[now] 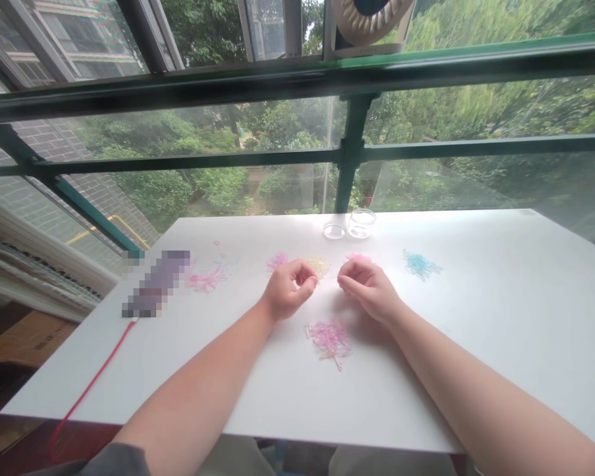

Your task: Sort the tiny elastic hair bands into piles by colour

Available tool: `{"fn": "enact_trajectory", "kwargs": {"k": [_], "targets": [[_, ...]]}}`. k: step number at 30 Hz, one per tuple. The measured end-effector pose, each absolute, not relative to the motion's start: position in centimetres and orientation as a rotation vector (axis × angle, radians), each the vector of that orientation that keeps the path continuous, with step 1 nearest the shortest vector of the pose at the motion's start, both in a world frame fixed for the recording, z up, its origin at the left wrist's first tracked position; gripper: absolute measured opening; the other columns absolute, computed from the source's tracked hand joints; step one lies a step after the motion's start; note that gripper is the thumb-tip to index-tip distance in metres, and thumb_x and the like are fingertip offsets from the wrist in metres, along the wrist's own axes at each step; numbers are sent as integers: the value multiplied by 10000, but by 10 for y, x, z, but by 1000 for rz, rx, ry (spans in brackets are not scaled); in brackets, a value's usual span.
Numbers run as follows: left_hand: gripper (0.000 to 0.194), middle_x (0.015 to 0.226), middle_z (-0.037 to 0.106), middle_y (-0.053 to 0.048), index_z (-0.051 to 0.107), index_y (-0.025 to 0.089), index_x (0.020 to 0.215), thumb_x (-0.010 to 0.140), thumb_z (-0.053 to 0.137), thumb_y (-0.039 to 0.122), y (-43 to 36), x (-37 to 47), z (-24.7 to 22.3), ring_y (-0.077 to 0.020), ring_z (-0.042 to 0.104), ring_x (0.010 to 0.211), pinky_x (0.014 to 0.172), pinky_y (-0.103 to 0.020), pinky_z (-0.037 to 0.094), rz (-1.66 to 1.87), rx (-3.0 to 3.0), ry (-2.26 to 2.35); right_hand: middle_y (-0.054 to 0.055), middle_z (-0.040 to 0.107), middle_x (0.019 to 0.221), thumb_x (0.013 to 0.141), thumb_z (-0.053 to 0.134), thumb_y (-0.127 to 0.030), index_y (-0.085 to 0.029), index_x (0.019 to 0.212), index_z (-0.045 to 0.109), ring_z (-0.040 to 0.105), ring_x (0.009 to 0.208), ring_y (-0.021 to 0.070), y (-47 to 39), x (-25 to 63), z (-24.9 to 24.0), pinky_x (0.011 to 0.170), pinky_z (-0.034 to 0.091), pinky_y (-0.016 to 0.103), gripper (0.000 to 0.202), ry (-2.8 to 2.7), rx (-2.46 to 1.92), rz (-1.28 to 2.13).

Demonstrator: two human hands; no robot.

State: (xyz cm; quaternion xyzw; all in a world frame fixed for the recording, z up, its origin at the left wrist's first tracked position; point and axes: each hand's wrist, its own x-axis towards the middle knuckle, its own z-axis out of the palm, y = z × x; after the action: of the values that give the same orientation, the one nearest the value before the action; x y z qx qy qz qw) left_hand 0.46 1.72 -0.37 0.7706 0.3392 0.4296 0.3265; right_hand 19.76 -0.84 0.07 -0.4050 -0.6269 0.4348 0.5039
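My left hand is closed in a pinch above the middle of the table, beside a pile of pale yellow loops. Facing it, my right hand pinches too, close to a pink pile that it partly covers. A faint thin strand seems to run between the fingertips; what they hold is too small to make out. Nearer to me lies a larger heap of pink and purple thin loops. A purple pile sits just behind my left hand.
A blue pile lies to the right, scattered pink loops to the left. A clear round jar and its lid stand at the back of the white table. A phone-like blurred object trails a red cable.
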Motion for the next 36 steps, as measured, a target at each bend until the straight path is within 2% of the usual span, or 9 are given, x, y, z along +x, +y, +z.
{"fn": "enact_trajectory", "kwargs": {"k": [3, 10, 25, 31, 36], "targets": [[85, 657, 584, -3, 578, 140, 738, 774, 548, 212, 15, 7, -3, -93, 506, 601, 604, -220, 429, 1045, 2085, 852, -29, 494, 568, 746, 642, -298, -181, 695, 531, 426, 489, 93, -13, 192, 0, 466, 329, 240, 170, -1564, -986, 1125], [99, 652, 591, -4, 601, 134, 756, 770, 572, 228, 15, 6, -2, -88, 515, 597, 593, -209, 438, 1080, 2059, 859, -19, 511, 647, 726, 676, -300, -186, 770, 542, 436, 546, 100, -13, 193, -3, 498, 333, 240, 182, -1556, -933, 1214], [88, 652, 597, -8, 595, 134, 732, 762, 560, 208, 16, 5, -4, -89, 517, 602, 597, -209, 435, 993, 2096, 862, -36, 479, 537, 747, 648, -289, -180, 681, 541, 424, 482, 96, -12, 192, 1, 467, 328, 243, 166, -1558, -950, 1145], [86, 666, 602, -9, 590, 137, 725, 759, 557, 209, 17, 3, -5, -91, 519, 609, 604, -212, 435, 941, 2118, 873, -31, 489, 600, 748, 640, -246, -171, 752, 552, 434, 537, 97, -12, 191, -5, 502, 344, 240, 117, -1628, -864, 1216], [70, 650, 593, -5, 584, 136, 710, 740, 554, 193, 16, 4, -5, -89, 514, 601, 598, -209, 432, 932, 2096, 872, -30, 489, 587, 768, 612, -252, -164, 714, 541, 426, 512, 89, -13, 192, -5, 488, 333, 234, 125, -1661, -935, 1220]]}}
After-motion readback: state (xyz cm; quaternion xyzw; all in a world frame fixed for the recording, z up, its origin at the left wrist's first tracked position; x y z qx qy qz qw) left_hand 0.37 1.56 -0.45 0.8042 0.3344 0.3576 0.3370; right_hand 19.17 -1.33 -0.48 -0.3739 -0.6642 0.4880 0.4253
